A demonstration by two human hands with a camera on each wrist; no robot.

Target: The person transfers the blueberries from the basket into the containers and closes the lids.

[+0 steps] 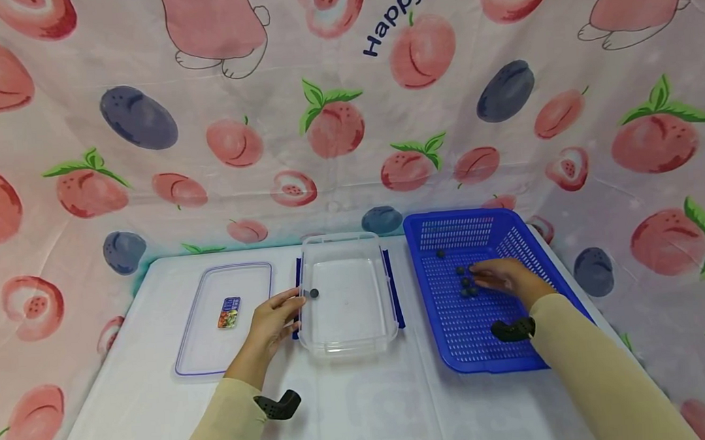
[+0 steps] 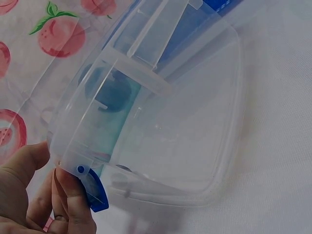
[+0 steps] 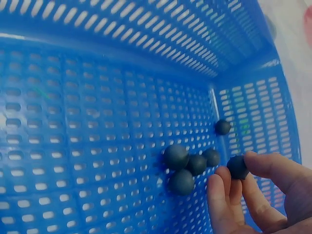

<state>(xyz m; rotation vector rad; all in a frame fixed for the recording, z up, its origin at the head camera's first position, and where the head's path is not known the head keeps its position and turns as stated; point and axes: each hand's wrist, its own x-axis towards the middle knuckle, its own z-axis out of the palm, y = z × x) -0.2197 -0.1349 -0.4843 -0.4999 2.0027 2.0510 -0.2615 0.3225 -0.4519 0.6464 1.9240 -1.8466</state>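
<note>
My left hand (image 1: 272, 323) grips the left rim of a clear plastic container (image 1: 349, 346), thumb on the wall and fingers by a blue side latch (image 2: 96, 192). One blueberry (image 1: 314, 293) lies inside the container near that rim. Over in the blue basket (image 1: 441, 340), my right hand (image 1: 510, 278) pinches a blueberry (image 3: 237, 167) between thumb and fingertips, above the basket floor. Several loose blueberries (image 3: 181, 182) are clustered beside those fingertips. Another blueberry (image 3: 223, 127) sits apart from them, close to the basket's end wall.
A clear lid (image 1: 205, 353) with a purple-blue edge and a small printed label (image 1: 229, 313) lies flat left of the container. White cloth covers the table (image 1: 366, 417). Behind it and at the sides hangs a fruit-print curtain (image 1: 329, 65). The basket has raised, slotted walls.
</note>
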